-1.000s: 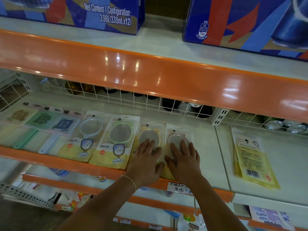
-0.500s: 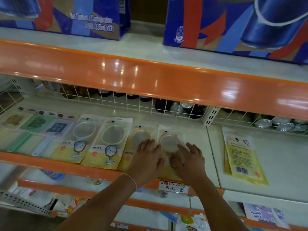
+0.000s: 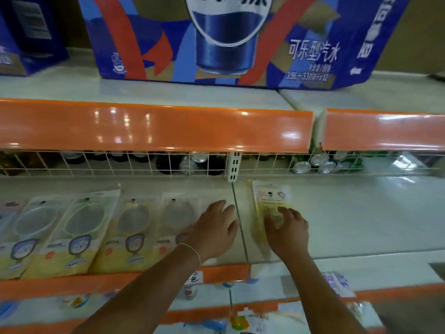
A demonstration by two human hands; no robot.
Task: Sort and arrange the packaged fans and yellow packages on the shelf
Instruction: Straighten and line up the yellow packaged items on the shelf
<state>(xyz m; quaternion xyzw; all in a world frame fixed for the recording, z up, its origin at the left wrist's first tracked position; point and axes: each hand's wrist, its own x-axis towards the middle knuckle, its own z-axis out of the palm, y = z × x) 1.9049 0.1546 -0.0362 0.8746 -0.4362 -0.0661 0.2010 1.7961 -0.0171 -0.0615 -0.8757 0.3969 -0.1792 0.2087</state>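
Note:
Several packaged fans [image 3: 130, 232] lie side by side in a row on the white shelf [image 3: 361, 218], left of the seam between two shelf boards. The rightmost fan package [image 3: 178, 220] lies just left of my left hand [image 3: 214, 230], which rests flat on the bare shelf with fingers spread. A small stack of yellow packages [image 3: 267, 201] lies right of the seam. My right hand [image 3: 289, 232] lies on top of the stack's lower half, fingers bent down onto it. The image is blurred by motion.
An orange shelf lip [image 3: 154, 126] overhangs above, with a blue drink carton [image 3: 221, 39] on the upper shelf. A white wire grid [image 3: 120, 162] with cans behind it backs the shelf. Lower shelves hold more goods [image 3: 337, 283].
Both hands left the two rightmost fan packages and moved right. My right hand now lies on the yellow packages; my left rests on the bare shelf. The view swung right.

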